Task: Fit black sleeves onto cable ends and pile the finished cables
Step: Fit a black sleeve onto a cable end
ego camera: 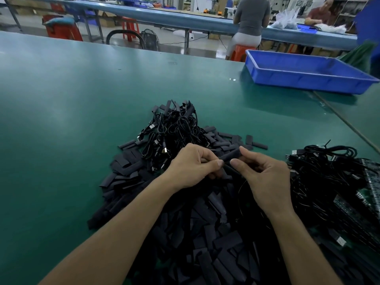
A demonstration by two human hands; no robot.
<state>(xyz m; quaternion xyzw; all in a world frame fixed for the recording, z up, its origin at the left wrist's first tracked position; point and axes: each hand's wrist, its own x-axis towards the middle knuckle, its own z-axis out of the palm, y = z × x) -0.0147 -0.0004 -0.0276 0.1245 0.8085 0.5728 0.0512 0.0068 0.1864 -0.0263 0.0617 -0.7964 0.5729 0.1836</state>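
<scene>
The left grip (193, 167) and right grip (265, 175) are each pinching an end of one black sleeve (232, 154), holding it above the loose sleeves (205, 223) heaped at the surface's (61, 120) near edge. A cable pile (174, 128) is lying just beyond them.

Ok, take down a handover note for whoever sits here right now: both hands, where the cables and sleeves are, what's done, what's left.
Left hand: pinches the near end of one black sleeve.
Right hand: pinches its far end; I cannot tell whether a cable end is inside yet.
Loose sleeves: heaped on the green table under both forearms.
Done: cable pile beyond the hands, several ends sleeved.
Left: tangled cables on the right, plugs seemingly bare. Finish the held sleeve, then add that cable to the pile.
</scene>
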